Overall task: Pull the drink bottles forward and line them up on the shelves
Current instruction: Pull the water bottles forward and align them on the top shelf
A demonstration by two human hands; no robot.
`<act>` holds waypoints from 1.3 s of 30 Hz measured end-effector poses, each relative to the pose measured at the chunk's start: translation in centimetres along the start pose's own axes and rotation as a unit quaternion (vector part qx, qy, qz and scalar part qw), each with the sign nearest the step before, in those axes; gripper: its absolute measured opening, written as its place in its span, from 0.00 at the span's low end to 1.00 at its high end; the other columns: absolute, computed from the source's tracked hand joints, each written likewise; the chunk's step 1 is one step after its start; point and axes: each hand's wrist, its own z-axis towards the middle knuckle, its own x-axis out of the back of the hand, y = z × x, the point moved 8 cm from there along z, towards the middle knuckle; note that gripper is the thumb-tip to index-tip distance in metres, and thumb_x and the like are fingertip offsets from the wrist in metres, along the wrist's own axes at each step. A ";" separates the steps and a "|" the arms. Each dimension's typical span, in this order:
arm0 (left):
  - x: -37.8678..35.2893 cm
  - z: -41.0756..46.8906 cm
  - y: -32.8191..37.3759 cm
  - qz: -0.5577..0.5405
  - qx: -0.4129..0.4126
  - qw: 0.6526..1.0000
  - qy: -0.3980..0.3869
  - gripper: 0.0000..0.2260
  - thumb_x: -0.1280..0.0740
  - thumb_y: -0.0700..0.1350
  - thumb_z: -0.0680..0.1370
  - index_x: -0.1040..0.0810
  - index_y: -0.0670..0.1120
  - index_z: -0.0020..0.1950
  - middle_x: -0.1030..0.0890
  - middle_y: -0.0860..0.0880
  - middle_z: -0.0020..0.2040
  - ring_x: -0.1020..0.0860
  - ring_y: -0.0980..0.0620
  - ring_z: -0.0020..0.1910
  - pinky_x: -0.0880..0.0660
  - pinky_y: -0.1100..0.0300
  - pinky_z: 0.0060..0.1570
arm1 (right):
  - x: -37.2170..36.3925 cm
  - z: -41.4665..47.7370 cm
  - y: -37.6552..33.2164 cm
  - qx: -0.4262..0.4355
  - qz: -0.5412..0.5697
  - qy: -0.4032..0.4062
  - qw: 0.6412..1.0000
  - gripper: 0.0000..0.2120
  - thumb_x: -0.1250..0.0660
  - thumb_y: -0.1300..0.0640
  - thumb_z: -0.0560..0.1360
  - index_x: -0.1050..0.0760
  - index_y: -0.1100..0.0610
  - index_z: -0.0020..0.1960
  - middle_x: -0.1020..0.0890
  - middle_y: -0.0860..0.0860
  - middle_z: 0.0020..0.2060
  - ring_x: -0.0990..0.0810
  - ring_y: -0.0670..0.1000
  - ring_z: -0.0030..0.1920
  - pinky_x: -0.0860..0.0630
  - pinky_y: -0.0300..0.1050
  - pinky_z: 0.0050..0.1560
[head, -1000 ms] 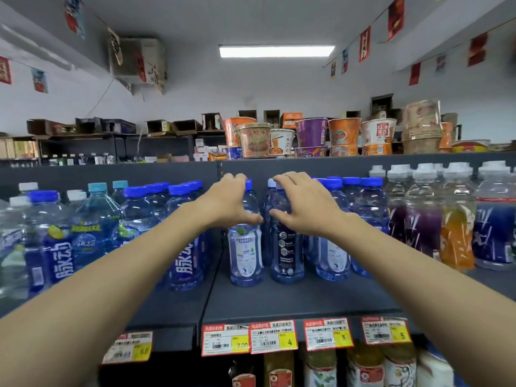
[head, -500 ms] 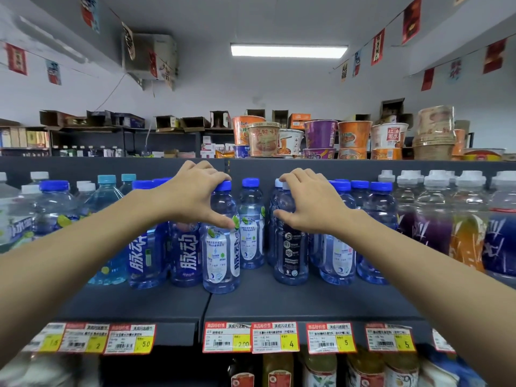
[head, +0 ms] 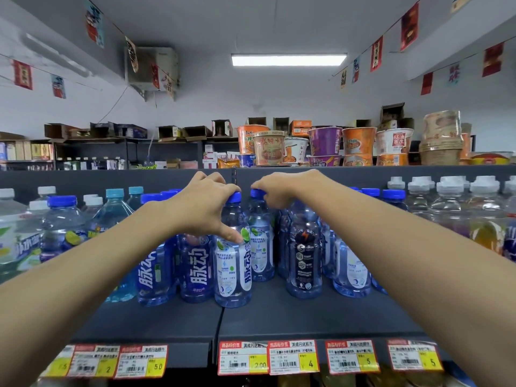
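Note:
Blue-capped drink bottles stand on the dark shelf (head: 307, 317). My left hand (head: 205, 209) is shut on the neck of a white-labelled bottle (head: 233, 272), thumb on its front; it stands beside the blue-labelled bottles (head: 196, 269). My right hand (head: 279, 191) pinches the blue cap of a second white-labelled bottle (head: 261, 255), which stands further back. A dark-labelled bottle (head: 304, 263) stands just right of it, its cap hidden under my right wrist. More blue bottles (head: 351, 272) stand behind my right forearm.
Large white-capped bottles (head: 452, 208) fill the shelf's right end, and clear water bottles (head: 61, 227) fill the left. Noodle cups (head: 324, 141) sit on the top shelf. Price tags (head: 290, 357) line the shelf's front edge, with a strip of bare shelf before the bottles.
My left hand has kept its hold on the white-labelled bottle by the blue-labelled ones. My right hand left the dark-labelled bottle and moved left onto the rear bottle's cap.

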 end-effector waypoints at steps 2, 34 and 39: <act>0.1 -0.1 0.0 0.005 -0.006 1.000 0.006 0.50 0.30 0.76 0.60 0.34 0.51 0.75 0.28 0.48 0.65 0.52 0.62 0.44 0.44 0.59 0.52 | 0.3 0.5 0.2 0.010 0.019 0.008 1.000 0.17 0.42 0.57 0.81 0.29 0.50 0.69 0.24 0.50 0.61 0.24 0.53 0.56 0.24 0.57 0.60; -0.7 0.4 0.7 -0.128 0.012 0.992 -0.020 0.48 0.24 0.70 0.60 0.34 0.48 0.73 0.26 0.50 0.65 0.28 0.49 0.62 0.29 0.53 0.60 | -0.4 0.9 0.3 0.013 0.025 0.066 0.997 0.30 0.27 0.40 0.74 0.31 0.52 0.70 0.22 0.51 0.57 0.26 0.53 0.51 0.27 0.50 0.49; -0.9 1.5 1.5 -0.183 0.021 0.983 -0.029 0.42 0.19 0.60 0.63 0.34 0.50 0.70 0.25 0.50 0.63 0.26 0.50 0.57 0.27 0.56 0.55 | -0.3 0.7 0.5 0.010 0.055 0.061 0.997 0.27 0.27 0.41 0.73 0.30 0.50 0.67 0.25 0.48 0.51 0.25 0.54 0.52 0.26 0.51 0.51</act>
